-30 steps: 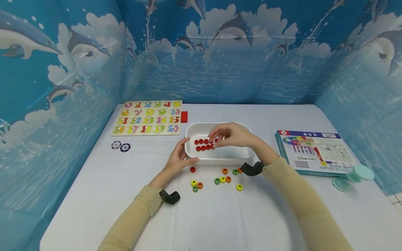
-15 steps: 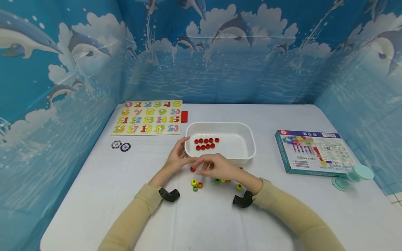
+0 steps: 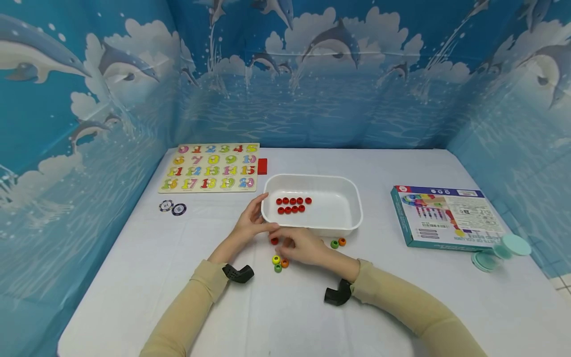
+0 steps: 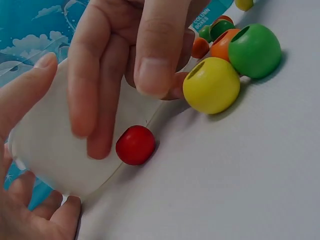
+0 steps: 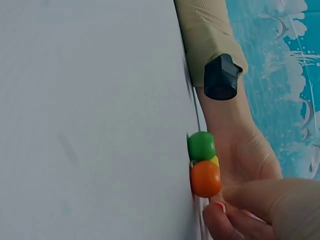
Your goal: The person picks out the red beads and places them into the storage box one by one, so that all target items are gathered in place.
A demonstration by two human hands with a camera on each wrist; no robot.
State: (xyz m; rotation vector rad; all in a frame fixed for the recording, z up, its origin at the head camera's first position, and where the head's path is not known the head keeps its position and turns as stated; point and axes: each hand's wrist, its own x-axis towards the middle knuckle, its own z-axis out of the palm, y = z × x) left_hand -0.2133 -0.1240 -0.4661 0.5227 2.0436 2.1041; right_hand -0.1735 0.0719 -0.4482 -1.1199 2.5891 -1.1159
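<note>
My left hand (image 3: 247,224) holds the left end of a white tray (image 3: 336,203), thumb at its near side and fingers round the corner. Inside the tray, several red beads (image 3: 288,210) lie in two rows. Just in front of it, a single red bead (image 4: 135,146) sits on the table. Over this bead reaches my right hand (image 3: 303,246), its fingertips close beside it and the thumb apart, with nothing pinched. A yellow bead (image 4: 212,85), a green bead (image 4: 255,51) and an orange bead (image 5: 205,179) cluster near the right thumb.
Another green bead (image 3: 334,244) and orange bead (image 3: 342,241) lie by the tray's near right corner. A number puzzle board (image 3: 209,168), a red block (image 3: 262,166) and two chips (image 3: 179,209) are at left. A toy box (image 3: 446,218) and mint-green discs (image 3: 515,245) are at right.
My right hand has come out of the tray and down to the loose red bead in front of it. The left hand stays on the tray.
</note>
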